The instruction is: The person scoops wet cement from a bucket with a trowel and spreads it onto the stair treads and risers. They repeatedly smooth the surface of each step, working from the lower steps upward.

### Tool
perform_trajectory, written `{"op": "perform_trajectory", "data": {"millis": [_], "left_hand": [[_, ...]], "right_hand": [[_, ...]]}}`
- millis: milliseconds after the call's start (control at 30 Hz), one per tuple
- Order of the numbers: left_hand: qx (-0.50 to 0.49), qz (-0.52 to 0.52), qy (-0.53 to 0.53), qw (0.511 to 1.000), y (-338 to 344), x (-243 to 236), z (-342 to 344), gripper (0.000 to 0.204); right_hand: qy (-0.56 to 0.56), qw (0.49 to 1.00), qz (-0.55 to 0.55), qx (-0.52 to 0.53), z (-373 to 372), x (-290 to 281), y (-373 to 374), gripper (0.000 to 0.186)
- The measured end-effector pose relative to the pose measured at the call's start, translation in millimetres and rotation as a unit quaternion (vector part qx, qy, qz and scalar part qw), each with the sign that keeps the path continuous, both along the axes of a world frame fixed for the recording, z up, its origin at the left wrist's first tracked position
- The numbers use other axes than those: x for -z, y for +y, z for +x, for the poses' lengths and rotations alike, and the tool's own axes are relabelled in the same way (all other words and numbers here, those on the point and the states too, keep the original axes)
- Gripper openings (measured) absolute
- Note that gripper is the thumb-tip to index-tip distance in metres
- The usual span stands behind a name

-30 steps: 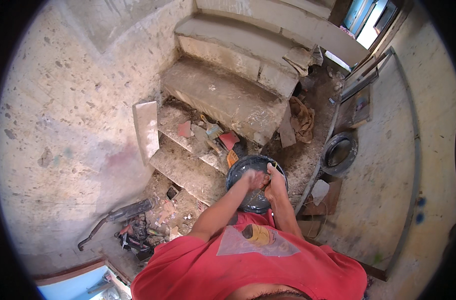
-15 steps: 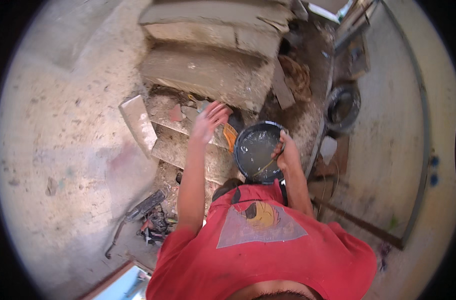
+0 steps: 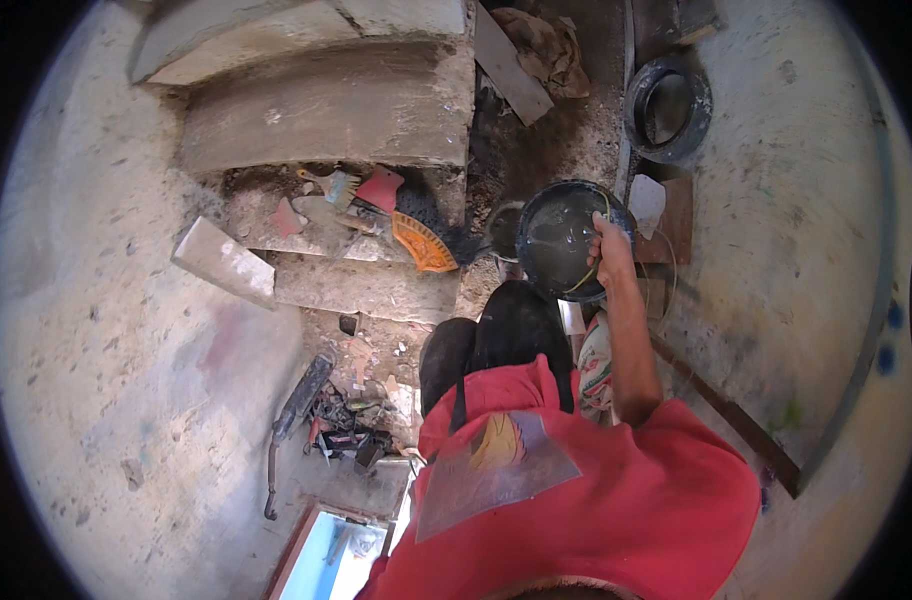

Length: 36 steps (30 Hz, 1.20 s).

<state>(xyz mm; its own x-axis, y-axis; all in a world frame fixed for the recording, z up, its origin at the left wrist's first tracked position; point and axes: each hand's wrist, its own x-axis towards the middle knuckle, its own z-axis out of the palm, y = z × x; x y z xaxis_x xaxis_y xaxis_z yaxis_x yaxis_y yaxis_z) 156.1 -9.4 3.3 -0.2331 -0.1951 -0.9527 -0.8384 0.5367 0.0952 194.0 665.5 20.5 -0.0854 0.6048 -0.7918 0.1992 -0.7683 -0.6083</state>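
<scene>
My right hand (image 3: 609, 245) is closed on the thin handle of a black bucket (image 3: 561, 240) holding murky liquid, held at the right of centre. Just behind it, a second dark container (image 3: 506, 230) is partly hidden. Left of the bucket, a broom with an orange head (image 3: 421, 240) and dark bristles lies near a paintbrush (image 3: 338, 187), a red flat piece (image 3: 380, 190) and a trowel (image 3: 321, 212) on a dusty lower step. My left hand is out of the picture.
Concrete steps (image 3: 316, 110) rise at the top left beside a speckled wall (image 3: 116, 300). A loose slab (image 3: 223, 262) leans at the left. Debris (image 3: 346, 425) lies lower left. A tyre-like ring (image 3: 668, 108), boards (image 3: 511, 70) and crumpled brown paper (image 3: 546, 55) sit at the upper right.
Both hands were together at the bucket; my left hand then lifted away and is now out of view. My right hand carried the bucket up and rightward while the view turned.
</scene>
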Motion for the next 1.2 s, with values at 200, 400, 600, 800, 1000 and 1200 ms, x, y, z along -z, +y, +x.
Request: {"op": "perform_trajectory", "data": {"millis": [200, 400, 600, 800, 1000, 1200], "left_hand": [[0.000, -0.032, -0.017, 0.999, 19, -43, 22, 0.033], [-0.056, -0.109, -0.021, 0.992, 27, -66, 26, 0.052], [-0.024, -0.200, -0.008, 0.979, 32, -67, 0, 0.054], [0.049, -0.221, -0.051, 0.973, 89, -79, -11, 0.054], [0.091, -0.189, -0.085, 0.974, 96, -56, 20, 0.052], [0.226, -0.104, -0.091, 0.964, 79, -2, 44, 0.056]], "right_hand": [[-0.093, 0.994, -0.031, 0.038, 34, 132, 77, 0.027], [-0.111, 0.991, -0.070, 0.027, 72, 270, 132, 0.023], [-0.026, 0.998, -0.027, 0.043, 106, 397, 149, 0.019], [0.039, 0.984, -0.165, 0.050, 136, 490, 166, 0.019], [0.120, 0.753, -0.343, 0.549, 137, 544, 155, 0.040], [0.371, -0.371, -0.084, 0.847, 139, 503, 179, 0.051]]}}
